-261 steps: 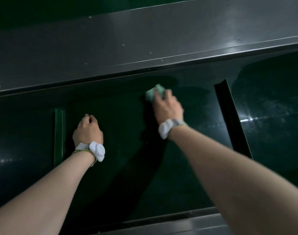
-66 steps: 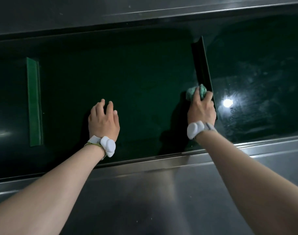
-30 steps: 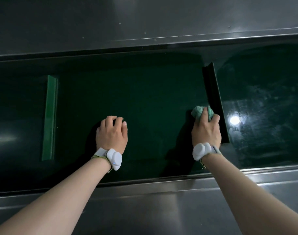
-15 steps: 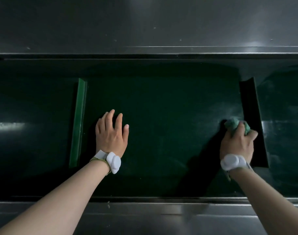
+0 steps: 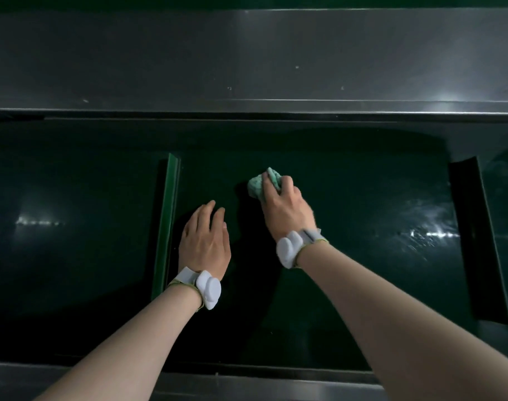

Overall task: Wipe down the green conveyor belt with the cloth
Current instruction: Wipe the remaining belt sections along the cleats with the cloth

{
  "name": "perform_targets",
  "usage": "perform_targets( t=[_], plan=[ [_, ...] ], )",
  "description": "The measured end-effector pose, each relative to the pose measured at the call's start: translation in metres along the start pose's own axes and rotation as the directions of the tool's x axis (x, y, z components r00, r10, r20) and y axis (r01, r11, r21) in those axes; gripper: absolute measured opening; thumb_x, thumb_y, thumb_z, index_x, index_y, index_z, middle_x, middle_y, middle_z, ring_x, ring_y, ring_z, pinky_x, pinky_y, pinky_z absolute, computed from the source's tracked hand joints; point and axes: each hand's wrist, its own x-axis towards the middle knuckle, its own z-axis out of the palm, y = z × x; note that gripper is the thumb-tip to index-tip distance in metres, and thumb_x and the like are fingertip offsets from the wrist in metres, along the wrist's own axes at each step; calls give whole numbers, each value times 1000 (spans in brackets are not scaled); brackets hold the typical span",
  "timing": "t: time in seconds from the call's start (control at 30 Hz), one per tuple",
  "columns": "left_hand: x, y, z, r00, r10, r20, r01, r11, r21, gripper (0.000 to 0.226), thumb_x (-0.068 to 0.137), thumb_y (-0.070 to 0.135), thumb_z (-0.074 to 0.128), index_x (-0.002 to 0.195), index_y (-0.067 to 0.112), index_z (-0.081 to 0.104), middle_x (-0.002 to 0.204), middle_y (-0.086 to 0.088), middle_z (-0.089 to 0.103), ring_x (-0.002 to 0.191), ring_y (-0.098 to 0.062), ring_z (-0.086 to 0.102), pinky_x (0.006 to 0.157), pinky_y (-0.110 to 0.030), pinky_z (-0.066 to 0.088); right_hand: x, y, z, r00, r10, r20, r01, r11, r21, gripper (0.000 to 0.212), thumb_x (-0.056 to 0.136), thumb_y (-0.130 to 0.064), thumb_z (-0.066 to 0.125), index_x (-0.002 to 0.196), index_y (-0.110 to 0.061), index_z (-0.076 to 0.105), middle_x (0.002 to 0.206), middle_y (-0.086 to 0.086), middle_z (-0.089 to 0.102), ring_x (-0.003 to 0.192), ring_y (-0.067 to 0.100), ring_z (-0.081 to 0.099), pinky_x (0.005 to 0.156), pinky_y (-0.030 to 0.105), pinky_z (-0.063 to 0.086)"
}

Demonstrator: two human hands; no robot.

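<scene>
A glossy dark-green conveyor belt [image 5: 348,227], flat and smooth between brushed grey steel side rails [image 5: 247,62], is seen mid-wipe. At left, a thin raised green cleat strip [image 5: 167,227] crosses the belt near to far. Just right of it the left hand [image 5: 205,241] is laid flat on the belt, fingers straight and together, nothing held; a white wrist-worn sensor w/ strap [image 5: 203,287] is strapped on. Further right and slightly farther away, the right hand [image 5: 284,209] is curled round a crumpled, nubbly mint-green cloth [image 5: 260,183], which is pressed onto the belt approx. mid-section. A second dark upright cleat [image 5: 475,241] stands at far right; streaky glare beside it suggests a wet film or residue.

For a clean result, firm even pressure and overlapping strokes would be needed, w/ the cloth run right into the cleat bases, where dirt is likely trapped. The belt looks slick, so the bracing hand may slip.
</scene>
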Motion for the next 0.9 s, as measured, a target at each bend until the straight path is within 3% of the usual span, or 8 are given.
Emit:
perform_targets(
  t=[0.1,0.3,0.43,0.53,0.63,0.77,0.83,0.9],
  plan=[
    [2,-2,-3,998,12,60,-12,1000,7,40,102,23,44,138,12,58,150,-10,51,139,-29,46,104,-44,51,-20,56,-10,998,8,-56,-10,999,-35,55,98,-27,60,149,-21,41,118,14,43,87,42,59,59,47,56],
    [7,1,-9,992,-4,127,5,1000,-6,41,94,19,47,132,9,60,145,-14,54,134,-34,49,97,-44,56,-41,184,-50,890,420,-176,-434,900,-46,46,101,-37,53,143,-25,40,121,22,39,86,53,60,69,51,51],
    [7,2,-14,987,3,159,4,999,-43,45,90,22,44,130,12,60,145,-10,54,134,-30,49,89,-38,60,-11,158,-49,724,651,-227,-671,742,-12,36,101,-25,47,135,-13,43,120,24,40,94,52,58,78,55,51],
    [8,-3,-17,985,13,173,-5,999,-46,45,87,22,45,128,14,61,143,-8,55,132,-29,51,83,-35,61,27,103,-35,689,687,-230,-693,718,69,37,100,-21,48,135,-11,45,125,24,40,102,50,57,82,54,52],
    [12,-7,-20,982,42,184,-35,998,-42,45,84,22,48,126,15,62,140,-7,57,127,-28,53,77,-33,62,69,34,-18,778,596,-200,-595,801,74,41,98,-15,46,140,-14,45,130,21,41,105,46,59,80,49,53],
    [14,-7,-25,985,73,158,-60,995,-84,44,77,18,56,120,14,64,129,-8,60,115,-29,55,70,-36,61,115,-83,6,964,264,-40,-264,964,21,50,100,-12,42,150,-17,39,141,19,37,112,41,57,81,43,53],
    [16,-8,-28,990,87,113,-67,983,-170,39,69,12,69,108,9,65,111,-13,63,97,-34,61,60,-39,60,127,-135,19,995,67,80,-71,996,50,49,100,-13,42,149,-19,38,142,18,34,114,42,54,78,45,51],
    [18,-8,-31,994,93,58,-78,973,-218,54,49,5,84,98,4,62,91,-20,67,70,-35,68,43,-30,54,133,-162,25,988,-79,131,71,996,60,48,98,-12,44,146,-18,40,136,16,33,111,41,52,71,44,44]
  ],
)
